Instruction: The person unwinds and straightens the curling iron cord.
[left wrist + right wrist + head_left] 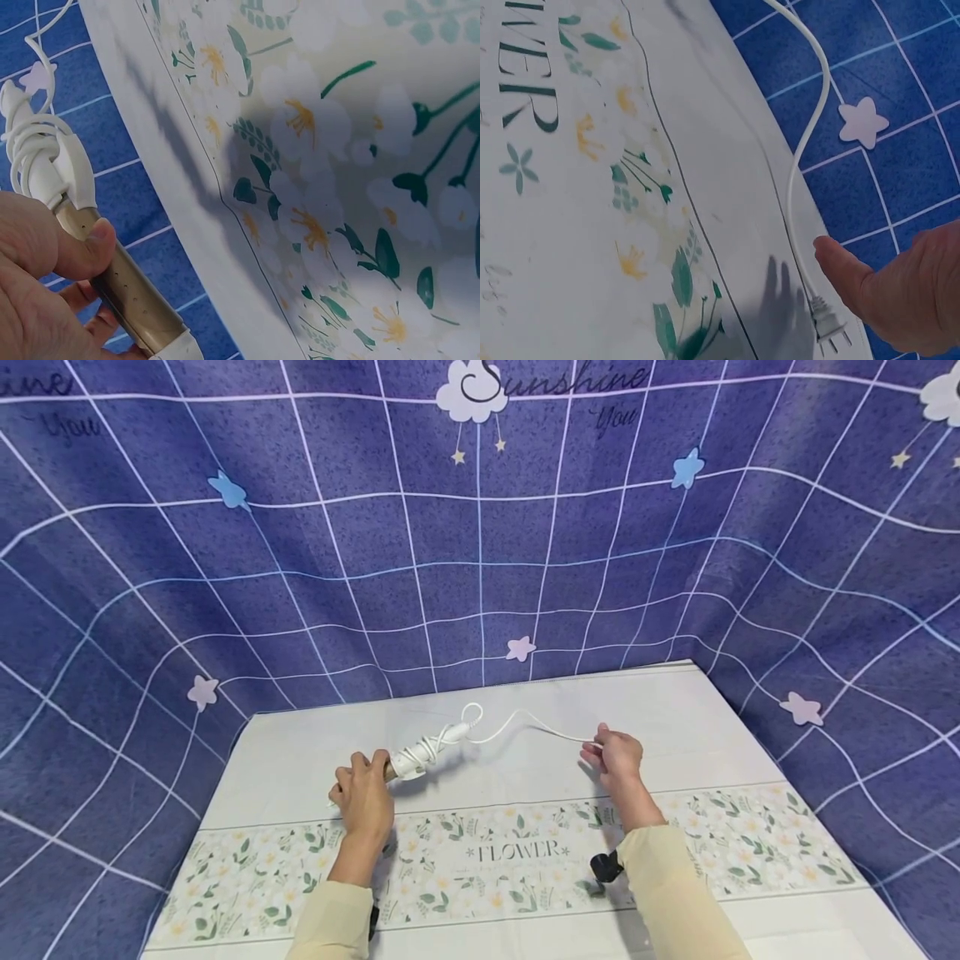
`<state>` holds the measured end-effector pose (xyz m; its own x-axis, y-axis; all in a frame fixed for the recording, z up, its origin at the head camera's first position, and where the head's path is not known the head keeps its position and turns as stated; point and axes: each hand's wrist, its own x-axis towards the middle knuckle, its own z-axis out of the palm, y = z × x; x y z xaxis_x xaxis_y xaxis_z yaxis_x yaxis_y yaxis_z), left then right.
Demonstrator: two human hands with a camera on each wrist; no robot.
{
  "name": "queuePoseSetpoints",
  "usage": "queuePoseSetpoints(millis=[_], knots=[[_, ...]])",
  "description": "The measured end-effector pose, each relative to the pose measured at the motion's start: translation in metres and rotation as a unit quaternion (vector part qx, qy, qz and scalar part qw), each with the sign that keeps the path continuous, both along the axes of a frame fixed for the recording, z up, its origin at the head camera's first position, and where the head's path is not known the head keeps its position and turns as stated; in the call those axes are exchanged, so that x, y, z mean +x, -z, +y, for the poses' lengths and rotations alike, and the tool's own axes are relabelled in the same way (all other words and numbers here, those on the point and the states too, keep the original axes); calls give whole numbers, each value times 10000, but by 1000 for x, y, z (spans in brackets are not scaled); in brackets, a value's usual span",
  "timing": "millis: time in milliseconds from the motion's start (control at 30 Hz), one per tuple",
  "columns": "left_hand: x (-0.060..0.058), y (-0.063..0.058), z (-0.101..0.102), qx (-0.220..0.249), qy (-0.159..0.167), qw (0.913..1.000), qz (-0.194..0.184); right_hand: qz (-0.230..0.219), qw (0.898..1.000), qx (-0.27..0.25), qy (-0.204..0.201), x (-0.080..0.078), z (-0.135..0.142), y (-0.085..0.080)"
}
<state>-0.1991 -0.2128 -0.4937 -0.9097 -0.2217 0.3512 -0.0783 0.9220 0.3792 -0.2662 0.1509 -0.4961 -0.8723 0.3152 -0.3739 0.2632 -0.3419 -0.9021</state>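
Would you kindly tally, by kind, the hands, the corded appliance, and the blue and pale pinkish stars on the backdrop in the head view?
Hands: 2
Corded appliance: 1
Blue stars: 2
Pale pinkish stars: 3
Total: 8

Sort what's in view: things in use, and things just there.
In use:
gold-and-white appliance, held in the left fingers
its white cord
plug, near the right fingers

Just there:
flower-print table cover
starry blue curtain
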Motion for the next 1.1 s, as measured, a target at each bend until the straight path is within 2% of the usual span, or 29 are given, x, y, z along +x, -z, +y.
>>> queuePoseSetpoints(millis=[333, 633, 1100], knots=[[-1, -2, 5, 99, 92, 9999, -12, 143, 9977, -209, -628, 6, -22, 8], [0, -4, 10, 144, 214, 9997, -6, 188, 9950, -153, -971, 7, -51, 14], [7, -5, 15, 96, 339, 9994, -71, 406, 9835, -418, -1714, 2, -82, 20]])
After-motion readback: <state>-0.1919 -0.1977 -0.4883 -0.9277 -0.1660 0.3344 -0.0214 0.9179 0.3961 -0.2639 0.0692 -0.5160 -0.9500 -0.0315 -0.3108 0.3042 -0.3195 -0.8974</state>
